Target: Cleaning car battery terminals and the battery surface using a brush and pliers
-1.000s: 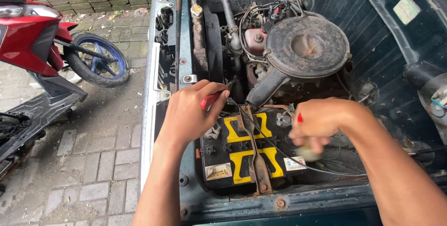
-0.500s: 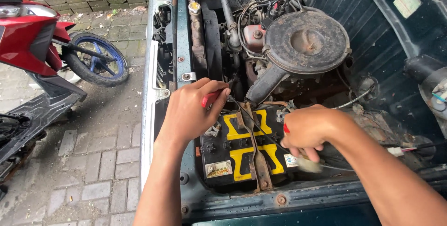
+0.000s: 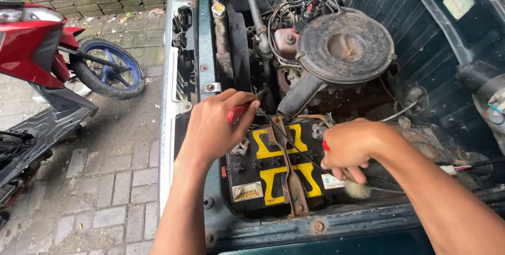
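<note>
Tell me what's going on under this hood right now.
A person leans over an open engine bay, both hands at the battery. The left hand holds a red-handled tool near the battery's rear left corner. The right hand holds a brush with pale bristles at the battery's right edge. A rusty hold-down bracket still crosses the battery. A red scooter is parked alongside.

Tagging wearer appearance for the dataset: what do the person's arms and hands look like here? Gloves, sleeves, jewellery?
Both hands are bare: no gloves on the left hand or the right hand. Both forearms are uncovered as far as the frame shows, with no sleeve in view. No watch, ring, wristband or other marking is visible on either.
</note>
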